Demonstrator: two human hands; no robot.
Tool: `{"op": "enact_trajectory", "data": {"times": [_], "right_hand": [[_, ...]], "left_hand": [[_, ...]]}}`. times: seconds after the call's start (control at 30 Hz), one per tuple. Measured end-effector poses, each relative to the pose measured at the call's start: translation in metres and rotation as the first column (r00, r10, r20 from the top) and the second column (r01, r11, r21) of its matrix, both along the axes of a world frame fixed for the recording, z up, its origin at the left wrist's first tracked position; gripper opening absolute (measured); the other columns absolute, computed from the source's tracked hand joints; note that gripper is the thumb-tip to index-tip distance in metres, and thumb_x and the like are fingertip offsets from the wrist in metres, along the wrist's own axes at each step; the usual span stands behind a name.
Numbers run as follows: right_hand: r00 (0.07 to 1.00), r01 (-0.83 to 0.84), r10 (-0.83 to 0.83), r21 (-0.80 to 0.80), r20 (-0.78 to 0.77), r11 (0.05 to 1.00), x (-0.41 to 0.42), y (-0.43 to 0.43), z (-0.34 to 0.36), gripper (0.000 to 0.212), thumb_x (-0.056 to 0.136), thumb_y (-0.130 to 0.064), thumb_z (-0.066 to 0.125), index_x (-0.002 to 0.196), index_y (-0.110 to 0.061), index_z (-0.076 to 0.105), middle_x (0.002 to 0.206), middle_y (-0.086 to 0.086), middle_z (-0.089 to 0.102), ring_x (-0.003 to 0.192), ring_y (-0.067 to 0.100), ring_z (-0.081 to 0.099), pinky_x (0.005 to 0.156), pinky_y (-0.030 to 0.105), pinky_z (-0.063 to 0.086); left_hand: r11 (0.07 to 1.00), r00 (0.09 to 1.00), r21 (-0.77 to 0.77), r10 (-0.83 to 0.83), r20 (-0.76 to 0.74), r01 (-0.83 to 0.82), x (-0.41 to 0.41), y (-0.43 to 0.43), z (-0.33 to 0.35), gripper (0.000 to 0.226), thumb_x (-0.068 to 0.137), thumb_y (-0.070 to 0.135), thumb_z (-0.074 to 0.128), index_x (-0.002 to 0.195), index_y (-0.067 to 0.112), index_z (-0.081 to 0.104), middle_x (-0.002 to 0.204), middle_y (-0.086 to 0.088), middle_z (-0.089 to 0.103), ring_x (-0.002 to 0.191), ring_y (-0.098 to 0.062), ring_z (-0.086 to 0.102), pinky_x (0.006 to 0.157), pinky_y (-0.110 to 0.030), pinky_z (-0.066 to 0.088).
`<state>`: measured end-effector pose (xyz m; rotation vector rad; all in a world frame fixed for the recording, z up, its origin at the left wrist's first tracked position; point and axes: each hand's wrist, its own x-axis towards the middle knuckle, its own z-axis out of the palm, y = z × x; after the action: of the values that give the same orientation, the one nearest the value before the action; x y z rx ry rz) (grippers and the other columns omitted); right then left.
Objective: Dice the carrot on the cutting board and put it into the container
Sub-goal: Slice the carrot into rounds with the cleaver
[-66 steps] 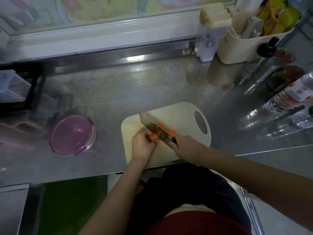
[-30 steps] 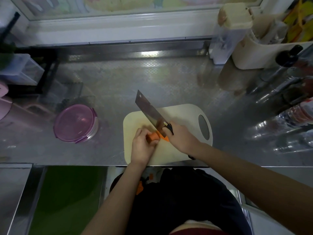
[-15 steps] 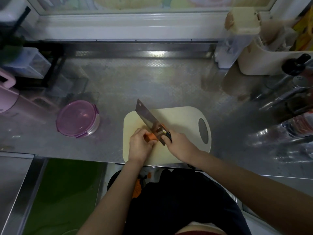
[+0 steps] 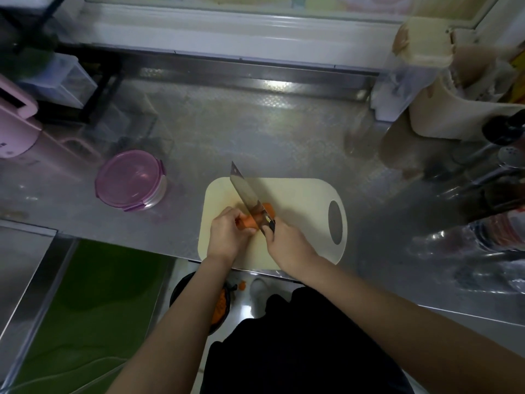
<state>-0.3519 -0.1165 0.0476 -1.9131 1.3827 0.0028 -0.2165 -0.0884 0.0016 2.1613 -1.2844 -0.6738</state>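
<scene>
An orange carrot lies across the cream cutting board on the steel counter. My left hand pins its left end to the board. My right hand grips the black handle of a cleaver. The blade points up and to the left and its edge rests across the carrot's middle. A short carrot piece shows to the right of the blade. A round container with a purple lid, shut, stands on the counter to the left of the board.
A pink appliance and a clear drawer box are at the far left. Bottles and a cream caddy crowd the right side. Below the counter edge, a dark bin holds orange scraps.
The cleaver was lifted off the carrot about a second ago and has come back down across it. My left hand has kept its hold on the carrot. The view has shifted slightly.
</scene>
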Motion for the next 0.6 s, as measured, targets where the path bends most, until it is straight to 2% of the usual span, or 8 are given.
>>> {"op": "enact_trajectory", "data": {"times": [0.33,0.6], "right_hand": [[0.999,-0.042,0.040,-0.057,-0.035,0.997,0.008,0.000,-0.005,0.034,0.100,-0.027,0.036,0.122,-0.002,0.042,0.115,0.022,0.059,0.103,0.038,0.059,0.076,0.035,0.045],[0.999,-0.019,0.017,0.031,0.048,0.999,0.020,-0.010,-0.009,0.031,0.098,-0.024,0.041,0.121,-0.002,0.041,0.108,0.024,0.062,0.100,0.041,0.059,0.076,0.037,0.046]], "left_hand": [[0.999,1.000,-0.035,0.012,-0.016,-0.012,0.000,0.004,-0.003,0.021,0.063,0.005,0.080,0.076,0.003,0.064,0.077,-0.005,0.055,0.070,-0.020,0.052,0.061,-0.019,0.033],[0.999,0.999,-0.036,-0.012,0.047,0.014,-0.001,0.003,0.001,0.015,0.068,0.001,0.074,0.081,0.001,0.067,0.085,-0.012,0.061,0.071,-0.018,0.050,0.063,-0.012,0.030]]}}
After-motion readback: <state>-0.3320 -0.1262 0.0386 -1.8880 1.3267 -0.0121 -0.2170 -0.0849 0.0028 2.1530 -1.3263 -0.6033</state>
